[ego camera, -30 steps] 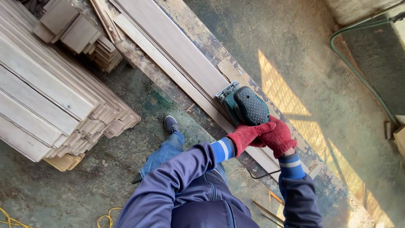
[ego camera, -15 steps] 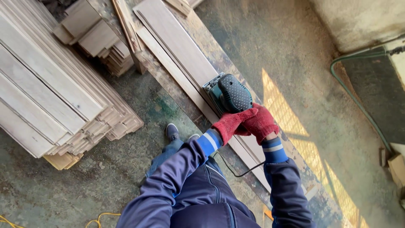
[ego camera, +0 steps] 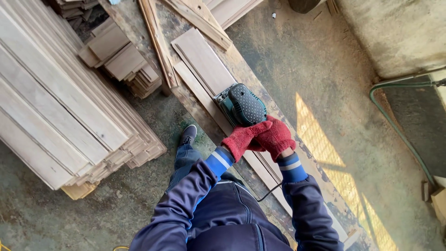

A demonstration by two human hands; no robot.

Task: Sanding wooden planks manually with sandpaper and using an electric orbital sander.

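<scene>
I see my left hand (ego camera: pixel 242 138) and right hand (ego camera: pixel 275 136), both in red knit gloves, clasped together around the rear grip of a dark green sander (ego camera: pixel 240 106) with a dotted black top, sitting flat on a pale plank (ego camera: pixel 200 59) along the workbench (ego camera: pixel 253 69).

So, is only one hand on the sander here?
No, both the left hand and the right hand, in red gloves, clasp the rear of the sander as it sits on the board.
</scene>
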